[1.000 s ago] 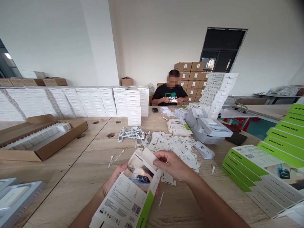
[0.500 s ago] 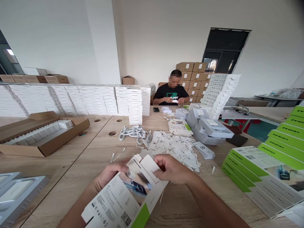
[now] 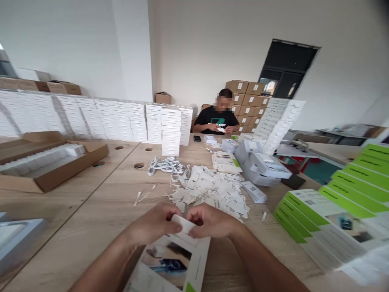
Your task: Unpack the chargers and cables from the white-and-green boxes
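Observation:
A flat white-and-green printed carton (image 3: 170, 263) with a device picture on its face lies tilted before me, its top end toward the far side. My left hand (image 3: 158, 225) pinches the left side of the carton's end flap. On the flap's right side, the thumb and fingers of my right hand (image 3: 211, 221) are closed. The flap stands up between the two hands, and the fingertips partly cover it. Just beyond them spreads a heap of small white paper cards (image 3: 212, 186).
Bundled white cables (image 3: 167, 165) lie left of the heap. Green-and-white cartons (image 3: 322, 227) are stacked at right. An open brown box (image 3: 45, 182) stands at left, a wall of white boxes (image 3: 115, 119) behind. A co-worker (image 3: 217, 119) sits across the table.
My left hand has moved from the carton's left edge up to its end flap, beside my right hand. The carton has turned more upright in view, and my view has shifted slightly.

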A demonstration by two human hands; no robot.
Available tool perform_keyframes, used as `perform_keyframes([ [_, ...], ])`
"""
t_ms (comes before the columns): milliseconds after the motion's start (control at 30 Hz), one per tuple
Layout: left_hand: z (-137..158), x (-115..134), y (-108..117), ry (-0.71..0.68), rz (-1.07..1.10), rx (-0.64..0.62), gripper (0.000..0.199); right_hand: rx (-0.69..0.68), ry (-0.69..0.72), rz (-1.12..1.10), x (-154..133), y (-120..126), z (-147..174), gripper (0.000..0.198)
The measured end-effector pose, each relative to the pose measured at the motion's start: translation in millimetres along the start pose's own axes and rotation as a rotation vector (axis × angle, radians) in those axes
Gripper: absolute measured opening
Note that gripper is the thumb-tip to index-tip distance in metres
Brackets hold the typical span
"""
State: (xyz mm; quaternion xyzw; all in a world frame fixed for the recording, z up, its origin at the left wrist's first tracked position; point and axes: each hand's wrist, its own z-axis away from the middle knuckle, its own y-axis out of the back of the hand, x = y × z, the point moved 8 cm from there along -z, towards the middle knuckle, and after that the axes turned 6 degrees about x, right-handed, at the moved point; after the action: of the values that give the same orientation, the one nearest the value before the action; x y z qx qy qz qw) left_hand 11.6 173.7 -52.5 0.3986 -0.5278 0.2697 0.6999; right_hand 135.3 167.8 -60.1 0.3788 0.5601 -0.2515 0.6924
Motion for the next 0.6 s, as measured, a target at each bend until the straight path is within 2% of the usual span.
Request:
perform_keyframes([
  [133, 3, 5, 2, -0.022, -0.160, 0.007, 0.017, 0.076, -0.151, -0.211, 20, 5, -7, 0.017],
  [200, 6, 8, 1, -0.040, -0.182, -0.002, 0.015, 0.042, -0.224, -0.304, 29, 3, -7, 0.024],
  [300, 9, 11, -1, -0.067, -0.229, -0.011, 0.013, -0.115, -0.297, -0.248, 35, -7, -4, 0.030],
  [400, 9, 11, -4, -0.069, -0.241, -0.023, 0.014, -0.155, -0.305, -0.142, 33, -9, 0, 0.022],
  [533, 8, 8, -1, -0.054, -0.198, -0.009, 0.015, -0.059, -0.263, -0.104, 28, -1, 0, 0.013],
  [600, 8, 7, -1, -0.039, -0.173, -0.025, 0.017, 0.102, -0.192, -0.063, 27, 13, -5, 0.009],
])
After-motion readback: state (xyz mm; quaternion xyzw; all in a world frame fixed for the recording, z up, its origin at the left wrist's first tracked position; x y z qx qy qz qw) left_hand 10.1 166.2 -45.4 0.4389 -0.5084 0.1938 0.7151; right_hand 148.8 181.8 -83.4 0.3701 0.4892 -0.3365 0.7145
